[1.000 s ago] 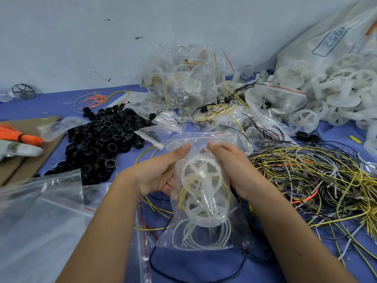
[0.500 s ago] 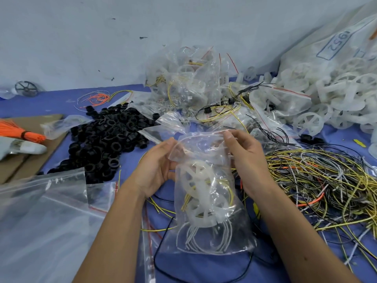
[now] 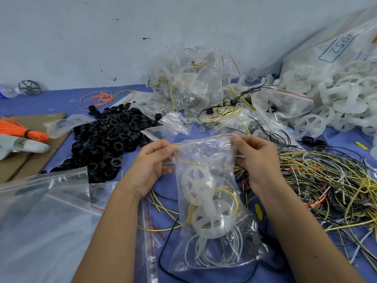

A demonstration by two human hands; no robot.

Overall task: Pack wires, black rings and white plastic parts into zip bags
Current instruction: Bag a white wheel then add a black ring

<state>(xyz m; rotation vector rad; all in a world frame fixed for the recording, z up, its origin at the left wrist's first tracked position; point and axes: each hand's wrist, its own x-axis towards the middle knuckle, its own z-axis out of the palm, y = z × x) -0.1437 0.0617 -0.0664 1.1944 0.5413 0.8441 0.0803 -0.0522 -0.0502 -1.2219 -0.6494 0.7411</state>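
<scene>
While a filled bag (image 3: 214,201) hangs between two hands over a blue table (image 3: 61,103), its mouth stretches level from one hand to the other, and that line is what the sealing move appears to turn on. The left hand (image 3: 152,162) pinches the mouth's left corner between thumb and curled fingers; the right hand (image 3: 255,155) pinches the right corner, just under the red zip strip. Both grips sit at the same height, neither hand nearer than the other.

From the mouth the bag runs down and toward the person, its long axis roughly crosswise to the zip line, the bottom resting on the table between the forearms. Inside lie a white spoked part (image 3: 201,185), yellow wires (image 3: 228,193) and coiled white wires (image 3: 216,252); whether a black ring is in there cannot be told.

Loose rings (image 3: 106,139) are heaped beyond the left hand, a tangle of wires (image 3: 326,180) spreads beside the right, and packed bags (image 3: 189,86) pile up at the wall. Empty bags (image 3: 40,221) lie by the left forearm. The zip looks not yet pressed closed, so sealing seems the step in hand.
</scene>
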